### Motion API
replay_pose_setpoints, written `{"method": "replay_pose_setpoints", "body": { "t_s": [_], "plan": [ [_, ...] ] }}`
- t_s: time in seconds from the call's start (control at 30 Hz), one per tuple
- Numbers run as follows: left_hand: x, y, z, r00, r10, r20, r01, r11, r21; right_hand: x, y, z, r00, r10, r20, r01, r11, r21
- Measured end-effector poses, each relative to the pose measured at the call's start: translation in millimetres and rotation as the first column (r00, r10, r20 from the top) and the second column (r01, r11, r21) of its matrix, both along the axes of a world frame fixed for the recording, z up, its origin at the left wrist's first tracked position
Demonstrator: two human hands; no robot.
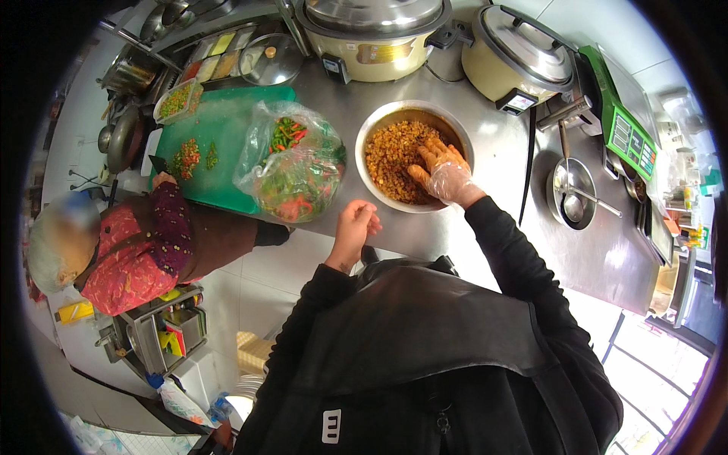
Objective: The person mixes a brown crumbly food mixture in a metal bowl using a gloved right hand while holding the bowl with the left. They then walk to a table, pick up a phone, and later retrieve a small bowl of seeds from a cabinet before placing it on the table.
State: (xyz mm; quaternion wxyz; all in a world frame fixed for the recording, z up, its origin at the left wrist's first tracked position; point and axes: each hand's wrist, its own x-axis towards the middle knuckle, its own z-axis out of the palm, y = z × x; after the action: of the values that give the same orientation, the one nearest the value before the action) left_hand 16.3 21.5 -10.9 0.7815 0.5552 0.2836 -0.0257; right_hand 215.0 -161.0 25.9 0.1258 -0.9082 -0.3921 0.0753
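Note:
My right hand (443,168), in a clear plastic glove coated with reddish sauce, is inside a round stainless steel bowl (368,186). Its fingers are spread and press into a finely chopped, oily orange-brown food mixture (392,153). Some fingertips are hidden in the food. My left hand (358,223) is bare and hovers just outside the bowl's lower left rim, near the counter's front edge. Its fingers are loosely curled, and no object shows in it. Left of the bowl lies a clear plastic bag (301,170) of red and green chili peppers (288,135).
Two large rice cookers (375,48) (520,57) stand behind the bowl. At left, a co-worker (136,244) holds a knife (157,164) over a green cutting board (227,122) with chopped peppers. A pan with a ladle (571,193) and a green scale (628,139) are at right.

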Motion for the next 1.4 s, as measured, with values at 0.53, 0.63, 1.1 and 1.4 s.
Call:
{"method": "replay_pose_setpoints", "body": {
  "t_s": [0.53, 0.63, 1.1, 1.4],
  "plan": [
    [61.4, 31.9, -1.9, 0.998, -0.069, -0.001, 0.068, 0.98, -0.189, -33.8, 28.2, 6.6, 0.95, -0.31, 0.046, 0.313, 0.943, -0.112],
    [55.6, 18.3, -1.7, 0.999, -0.052, -0.013, 0.047, 0.962, -0.267, -38.8, 32.1, 10.0, 0.886, -0.448, -0.122, 0.403, 0.872, -0.277],
    [37.3, -33.1, 1.7, 0.973, -0.227, -0.04, 0.169, 0.819, -0.548, -32.0, 1.9, -4.8, 0.932, -0.356, -0.073, 0.309, 0.883, -0.353],
    [40.9, -36.2, -0.7, 0.976, -0.207, -0.063, 0.15, 0.858, -0.491, 13.1, -1.8, -16.1, 0.884, -0.421, -0.202, 0.362, 0.892, -0.272]
  ]
}}
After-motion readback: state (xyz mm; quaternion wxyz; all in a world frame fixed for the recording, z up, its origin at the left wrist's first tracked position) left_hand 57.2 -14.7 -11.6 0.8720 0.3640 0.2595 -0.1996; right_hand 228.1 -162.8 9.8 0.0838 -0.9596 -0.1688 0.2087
